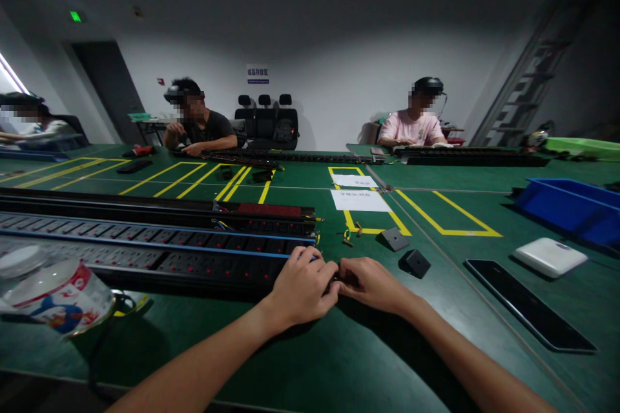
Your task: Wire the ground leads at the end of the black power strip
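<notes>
Long black power strips (213, 266) with rows of sockets and small red marks lie side by side on the green table. My left hand (301, 287) is wrapped over the right end of the nearest strip, fingers curled on its top. Against it, my right hand (371, 284) is closed in a pinch at that same end; whatever is between its fingertips is hidden. Just beyond my hands are short yellow-green wires (347, 236). Two black end caps (414, 263) (393, 239) lie to the right of them.
A labelled plastic tub (72, 300) stands at left front. On the right are a dark phone-like slab (527, 303), a white box (549, 257) and a blue bin (571, 210). Paper sheets (361, 201) lie mid-table. Across the table, people (411, 126) sit beside more strips (469, 155).
</notes>
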Demonstrator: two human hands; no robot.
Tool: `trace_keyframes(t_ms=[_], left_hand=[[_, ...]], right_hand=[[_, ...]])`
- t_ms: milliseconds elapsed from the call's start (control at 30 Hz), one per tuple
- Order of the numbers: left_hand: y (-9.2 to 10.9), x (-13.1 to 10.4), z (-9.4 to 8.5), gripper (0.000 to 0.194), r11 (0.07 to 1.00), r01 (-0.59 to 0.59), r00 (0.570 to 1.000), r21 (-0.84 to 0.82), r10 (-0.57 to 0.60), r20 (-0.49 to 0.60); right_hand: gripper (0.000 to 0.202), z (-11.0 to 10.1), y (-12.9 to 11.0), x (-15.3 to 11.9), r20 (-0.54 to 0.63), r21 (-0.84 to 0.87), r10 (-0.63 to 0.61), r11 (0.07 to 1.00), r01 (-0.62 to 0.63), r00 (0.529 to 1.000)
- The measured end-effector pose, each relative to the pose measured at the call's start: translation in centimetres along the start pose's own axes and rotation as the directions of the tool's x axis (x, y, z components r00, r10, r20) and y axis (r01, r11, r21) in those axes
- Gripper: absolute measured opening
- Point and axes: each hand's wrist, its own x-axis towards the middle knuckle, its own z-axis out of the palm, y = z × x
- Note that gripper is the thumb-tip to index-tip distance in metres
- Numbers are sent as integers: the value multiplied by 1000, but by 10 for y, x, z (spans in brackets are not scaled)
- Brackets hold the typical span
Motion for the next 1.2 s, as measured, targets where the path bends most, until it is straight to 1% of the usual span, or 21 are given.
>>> trace_keyframes(t_ms=[133,333,467,600,733,1000,1067,1100,1167,1200], left_hand=[[0,0,-1,19,1000,4,1000,-8,-4,-2],[0,1,-2,16,1000,-7,1000,-7,7,-3],[0,1,-1,20,1000,4,1000,-24,-4,-15],[-1,1,0,16,1000,-7,1000,-17,7,-3],[-1,1,0,15,1000,-4,1000,-20,4,-15],[1,0,0,16,999,-2,1000,-35,2,-15],[1,2,-3,15,995,23,999,-98,-26,-23],[-1,3,-6,14,986,54,997,-157,-61,-38],[-9,7,-13,12,929,142,981,-343,-179,-77],[-15,9,-17,13,868,193,959,-458,-266,-99]], right_hand=[[27,-1,-1,0,-3,-13,-7,1000,7,1000],[32,-2,-2,1,-4,-18,-2,1000,2,1000],[33,-3,-3,1,2,-18,4,1000,-4,1000],[34,-3,-3,1,-2,-14,7,1000,-7,1000],[34,-2,-1,1,-13,-30,-1,1000,1,1000],[36,-4,-3,1,-3,-33,5,999,-5,1000],[35,-5,-5,1,3,-4,-3,1000,3,1000],[34,-6,-5,1,12,18,-11,1000,11,1000],[29,-9,-5,0,33,52,-20,998,18,999],[26,-11,-4,0,36,56,-14,998,12,999]])
